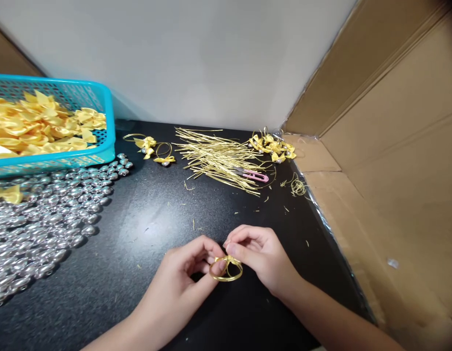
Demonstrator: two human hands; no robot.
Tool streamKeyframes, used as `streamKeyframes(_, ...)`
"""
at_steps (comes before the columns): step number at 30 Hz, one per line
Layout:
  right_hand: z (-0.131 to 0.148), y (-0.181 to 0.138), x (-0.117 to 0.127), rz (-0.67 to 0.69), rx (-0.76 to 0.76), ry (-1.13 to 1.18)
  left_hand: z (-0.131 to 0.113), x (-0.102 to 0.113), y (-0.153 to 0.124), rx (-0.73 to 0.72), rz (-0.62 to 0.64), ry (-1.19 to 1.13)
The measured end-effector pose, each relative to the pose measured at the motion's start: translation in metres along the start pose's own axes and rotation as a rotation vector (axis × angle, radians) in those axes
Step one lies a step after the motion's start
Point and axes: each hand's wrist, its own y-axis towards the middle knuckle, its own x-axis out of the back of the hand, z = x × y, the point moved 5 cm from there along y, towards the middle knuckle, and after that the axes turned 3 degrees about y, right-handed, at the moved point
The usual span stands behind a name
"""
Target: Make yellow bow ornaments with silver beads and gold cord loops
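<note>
Both hands meet low over the black table (pixel 145 229). My left hand (pixel 182 273) and my right hand (pixel 258 258) pinch a small gold cord loop (pixel 226 269) between their fingertips; a bit of yellow ribbon shows at the top of the loop. Fingers of both hands are curled closed round it. A bundle of cut gold cords (pixel 214 156) lies farther back at the centre, with pink snips (pixel 255 175) lying on its right side.
A turquoise basket (pixel 101 146) of yellow ribbon bows stands at the back left. Several silver beads (pixel 46 219) spread over the left of the table. Finished bows (pixel 152 148) lie behind, more finished bows (pixel 273 146) at the back right. A cardboard wall (pixel 394 170) borders the right.
</note>
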Motion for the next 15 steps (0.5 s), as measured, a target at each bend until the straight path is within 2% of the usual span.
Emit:
streamKeyframes(6, 0.0013, -0.0005, 0.0011, 0.019, -0.039, 0.018, -0.0007, 0.0015, 0.0024, 0.017, -0.025, -0.044)
streamKeyframes(10, 0.0051, -0.0012, 0.0005, 0.086, 0.026, 0.039, 0.0021, 0.0027, 0.0028, 0.051, -0.037, -0.068)
streamKeyframes(15, 0.0087, -0.0016, 0.0032, 0.066, 0.09, -0.073, 0.0017, 0.0042, 0.0023, 0.057, -0.061, -0.082)
